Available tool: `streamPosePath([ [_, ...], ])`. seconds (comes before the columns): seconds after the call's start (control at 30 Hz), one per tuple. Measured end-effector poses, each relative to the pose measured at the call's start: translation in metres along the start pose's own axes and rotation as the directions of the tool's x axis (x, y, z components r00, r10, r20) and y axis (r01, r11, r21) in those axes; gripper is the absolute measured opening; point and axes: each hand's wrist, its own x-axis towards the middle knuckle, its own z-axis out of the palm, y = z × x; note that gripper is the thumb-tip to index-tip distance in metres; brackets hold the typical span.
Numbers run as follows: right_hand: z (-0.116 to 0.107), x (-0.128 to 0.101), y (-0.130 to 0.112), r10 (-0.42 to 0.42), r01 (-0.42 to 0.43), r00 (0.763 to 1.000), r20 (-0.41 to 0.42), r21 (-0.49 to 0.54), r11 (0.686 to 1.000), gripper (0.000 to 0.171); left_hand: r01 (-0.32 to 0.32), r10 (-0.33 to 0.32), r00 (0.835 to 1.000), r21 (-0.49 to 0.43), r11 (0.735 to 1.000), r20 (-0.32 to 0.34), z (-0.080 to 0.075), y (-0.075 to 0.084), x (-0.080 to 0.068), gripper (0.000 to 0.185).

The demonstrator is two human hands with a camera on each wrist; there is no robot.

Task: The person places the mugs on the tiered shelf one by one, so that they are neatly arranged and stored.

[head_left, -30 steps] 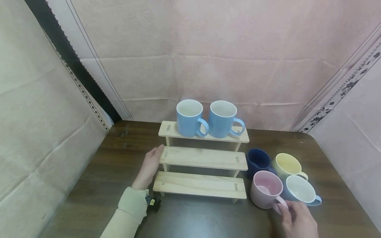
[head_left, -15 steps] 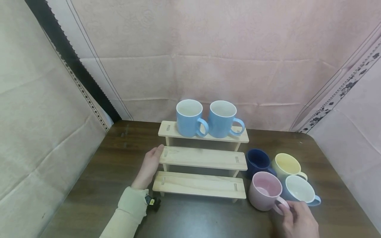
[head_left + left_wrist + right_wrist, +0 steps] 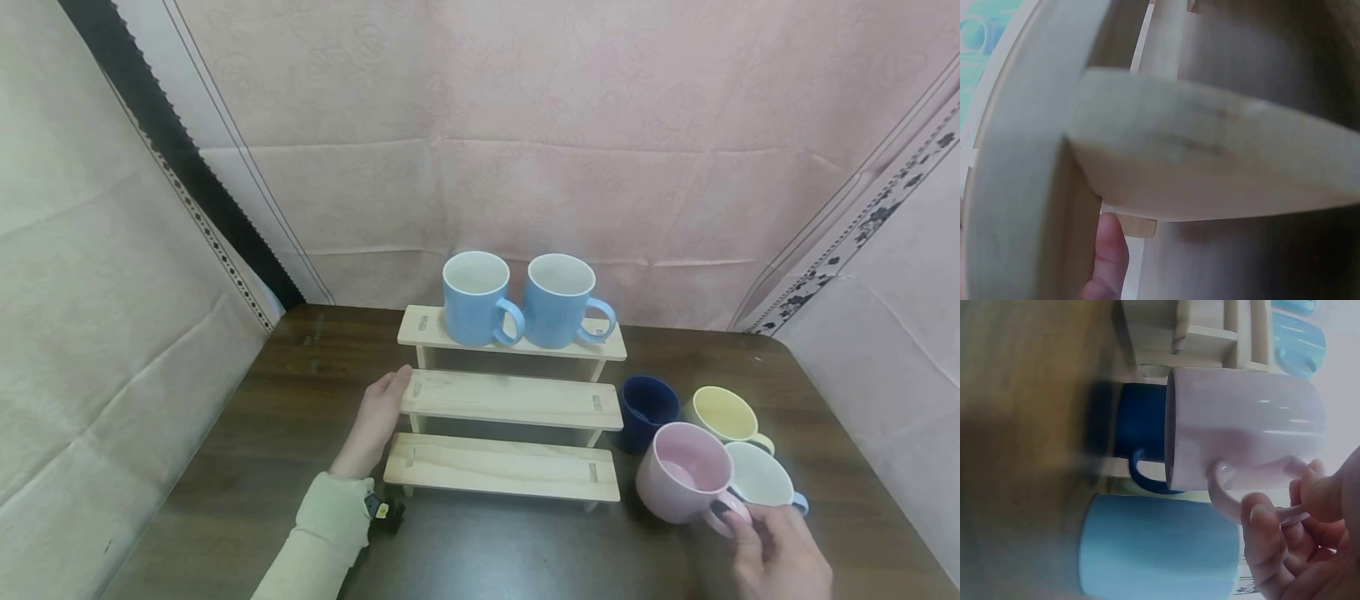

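My right hand (image 3: 783, 550) pinches the handle of a pink mug (image 3: 678, 496), thumb and fingers closed round it. In the right wrist view the pink mug (image 3: 1247, 425) is upright, its base higher than that of the dark blue mug (image 3: 1141, 419) beside it. At the left end of a three-step wooden shelf rack (image 3: 517, 396), my left hand (image 3: 378, 417) grips the middle step. The left wrist view shows one fingertip (image 3: 1110, 244) against the wood, the other fingers hidden. Two blue mugs, a left one (image 3: 476, 312) and a right one (image 3: 558, 312), stand on the top step.
Right of the rack stand a navy mug (image 3: 648, 412), a yellow mug (image 3: 723, 415) and a light blue mug (image 3: 761, 475), close together behind the pink one. The brown table (image 3: 480, 550) meets cloth walls (image 3: 525, 167) at the back and both sides.
The pink mug has risen off the table and shifted slightly right with my right hand, now covering more of the light blue mug. My left hand stays on the rack.
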Motion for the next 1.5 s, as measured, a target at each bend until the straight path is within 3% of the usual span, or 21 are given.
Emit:
streamPosePath([
  [0.13,-0.005,0.005,-0.005,-0.001,0.001,1.000,-0.006,0.030,1.000,0.019,0.003,-0.003,1.000,0.002,1.000,0.001,0.000,-0.001,0.001,0.067],
  [0.43,-0.013,0.015,-0.019,0.083,-0.086,0.996,0.030,0.117,0.989,0.022,0.002,-0.002,1.000,0.003,1.000,0.007,-0.002,-0.002,-0.002,0.067],
  [0.73,-0.019,0.024,-0.028,0.108,-0.112,0.993,0.050,0.088,0.990,0.020,0.002,-0.002,1.000,-0.004,1.000,0.011,-0.002,-0.002,-0.002,0.070],
  [1.17,-0.020,0.041,-0.050,0.077,-0.096,0.990,0.120,0.161,0.982,0.015,-0.010,0.010,1.000,0.003,1.000,-0.001,-0.001,-0.002,-0.003,0.067],
  [1.37,-0.016,0.046,-0.059,0.025,-0.064,0.985,0.172,0.221,0.973,0.018,-0.013,0.013,1.000,0.009,1.000,-0.007,-0.001,-0.002,-0.001,0.069],
  [1.5,-0.010,0.048,-0.060,-0.063,0.011,0.984,0.167,0.297,0.955,0.023,-0.015,0.015,1.000,0.003,1.000,-0.014,0.001,0.000,-0.001,0.064],
])
